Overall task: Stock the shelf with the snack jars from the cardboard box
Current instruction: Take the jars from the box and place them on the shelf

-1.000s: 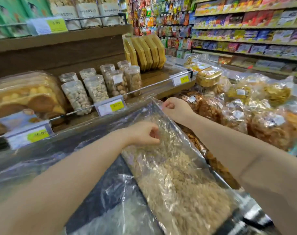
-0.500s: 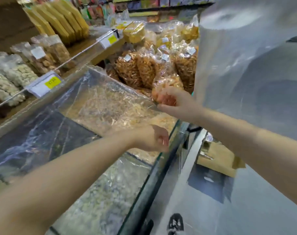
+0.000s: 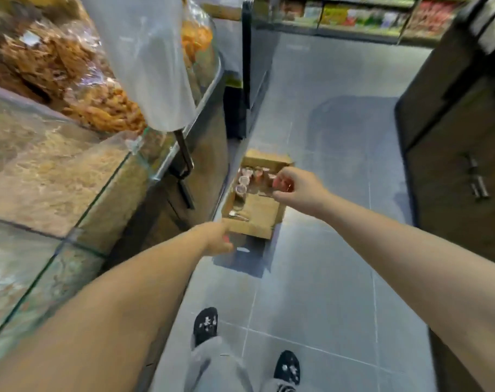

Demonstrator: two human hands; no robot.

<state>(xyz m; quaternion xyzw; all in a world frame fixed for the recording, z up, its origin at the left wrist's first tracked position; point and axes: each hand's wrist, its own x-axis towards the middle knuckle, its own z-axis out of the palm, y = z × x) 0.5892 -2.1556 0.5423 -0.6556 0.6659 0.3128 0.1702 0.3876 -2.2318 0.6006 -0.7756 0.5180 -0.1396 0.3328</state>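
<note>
An open cardboard box (image 3: 257, 213) lies on the grey floor beside the base of the display counter. Several clear snack jars (image 3: 245, 181) stand in its far end, while the near end shows bare cardboard. My left hand (image 3: 218, 239) hangs above the box's near left corner, fingers loosely curled and holding nothing. Above the box's right edge, my right hand (image 3: 297, 188) also has loosely curled fingers and nothing in them. The shelf with the stocked jars is out of view.
A glass-topped snack counter (image 3: 71, 193) runs along the left, with bagged fried snacks (image 3: 99, 106) and a hanging clear plastic sheet (image 3: 150, 58). A dark cabinet (image 3: 452, 154) bounds the aisle on the right. My shoes (image 3: 205, 325) stand on the tiled floor.
The view has swung from the shelf and counter down to the aisle floor. Both hands left the plastic-covered bins and now reach over the cardboard box.
</note>
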